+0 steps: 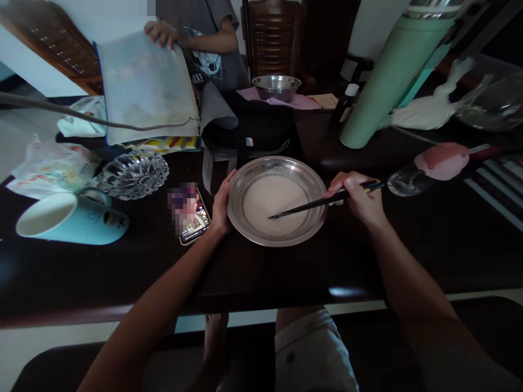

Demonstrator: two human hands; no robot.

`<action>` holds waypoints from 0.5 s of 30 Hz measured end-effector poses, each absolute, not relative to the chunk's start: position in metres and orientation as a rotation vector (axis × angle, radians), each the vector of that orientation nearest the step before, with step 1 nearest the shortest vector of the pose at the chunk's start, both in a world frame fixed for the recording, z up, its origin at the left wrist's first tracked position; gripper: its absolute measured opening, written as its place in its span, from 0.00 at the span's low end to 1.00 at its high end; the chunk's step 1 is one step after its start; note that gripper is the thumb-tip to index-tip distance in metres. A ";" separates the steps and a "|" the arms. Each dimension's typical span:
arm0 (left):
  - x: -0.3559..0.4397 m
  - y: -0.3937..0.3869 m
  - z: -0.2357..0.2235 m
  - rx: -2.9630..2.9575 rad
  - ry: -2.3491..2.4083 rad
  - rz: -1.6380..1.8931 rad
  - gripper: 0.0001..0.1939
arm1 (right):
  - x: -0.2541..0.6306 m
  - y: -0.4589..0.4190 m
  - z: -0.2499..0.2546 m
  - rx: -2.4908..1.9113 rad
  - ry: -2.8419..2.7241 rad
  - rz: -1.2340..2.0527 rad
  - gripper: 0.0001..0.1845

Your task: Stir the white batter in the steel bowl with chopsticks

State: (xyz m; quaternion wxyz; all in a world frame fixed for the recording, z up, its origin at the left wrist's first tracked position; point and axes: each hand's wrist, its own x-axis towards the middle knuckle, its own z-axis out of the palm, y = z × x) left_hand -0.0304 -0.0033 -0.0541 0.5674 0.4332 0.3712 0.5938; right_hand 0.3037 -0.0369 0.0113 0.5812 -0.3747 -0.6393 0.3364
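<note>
A wide metal bowl [278, 238] stands on the dark table in front of me, with a pale, milky liquid [281, 193] in it. My left hand [223, 204] grips the bowl's left side, its fingers behind the rim. In my right hand [362, 198] is a pair of dark chopsticks [314, 203], slanting over the right rim; their tips are at the liquid's surface. A lit phone [194, 218] lies just left of my left hand.
At left are a light blue mug [73, 220], a cut-glass bowl [133, 174] and plastic bags [53, 166]. A tall green flask [392, 81], a dark bottle [345, 106] and a pink-lidded cup [441, 162] stand right. Across the table, a person's hand [163, 34] holds a translucent folder [145, 81].
</note>
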 end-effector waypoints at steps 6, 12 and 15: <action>-0.029 -0.004 -0.052 1.023 0.874 1.396 0.33 | 0.305 -0.036 0.011 -0.944 -1.483 0.651 0.23; -0.028 -0.004 -0.052 1.016 0.893 1.403 0.34 | 0.305 -0.037 0.009 -0.895 -1.546 0.790 0.25; -0.029 -0.004 -0.053 1.024 0.882 1.387 0.34 | 0.303 -0.037 0.012 -0.943 -1.615 0.709 0.23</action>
